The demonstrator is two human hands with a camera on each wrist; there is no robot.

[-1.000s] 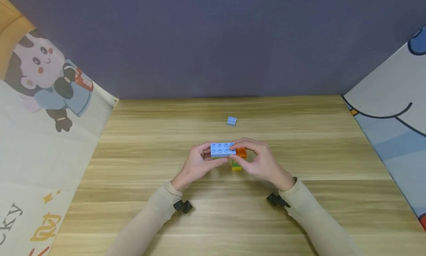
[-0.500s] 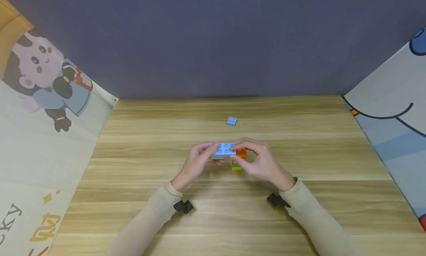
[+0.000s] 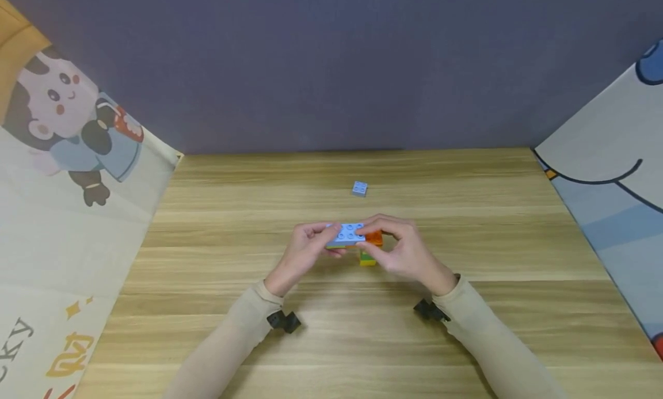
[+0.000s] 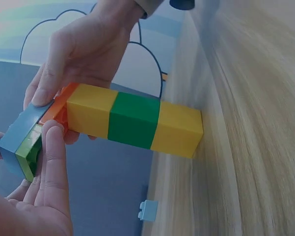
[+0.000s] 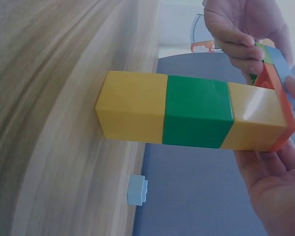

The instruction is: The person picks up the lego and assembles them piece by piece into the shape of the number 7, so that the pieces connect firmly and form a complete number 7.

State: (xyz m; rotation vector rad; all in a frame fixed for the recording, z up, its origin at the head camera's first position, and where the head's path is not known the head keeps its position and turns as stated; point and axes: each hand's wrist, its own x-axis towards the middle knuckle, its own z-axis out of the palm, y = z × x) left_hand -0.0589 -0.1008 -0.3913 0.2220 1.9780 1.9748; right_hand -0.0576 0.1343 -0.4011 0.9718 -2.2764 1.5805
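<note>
A tower of a yellow brick [image 4: 176, 129], a green brick [image 4: 134, 120] and another yellow brick [image 4: 91, 108] stands upright on the table. Across its top lies an orange brick [image 3: 374, 238] that juts left. A long light blue brick [image 3: 350, 236] sits over the orange one, with a light green brick [image 4: 29, 150] under its left end. My left hand [image 3: 305, 246] pinches that left end, thumb on the studs and fingers beneath the light green brick. My right hand [image 3: 404, 246] holds the right end of the blue brick between thumb and fingers.
A small light blue brick [image 3: 359, 189] with studs up lies farther back on the wooden table [image 3: 248, 203]. A dark blue panel [image 3: 357, 71] rises behind the table. Printed panels [image 3: 31, 232] stand at both sides.
The left thumb has moved from the blue brick's front side onto its top, and the left fingers now show underneath. My right hand and the tower have stayed about where they were.
</note>
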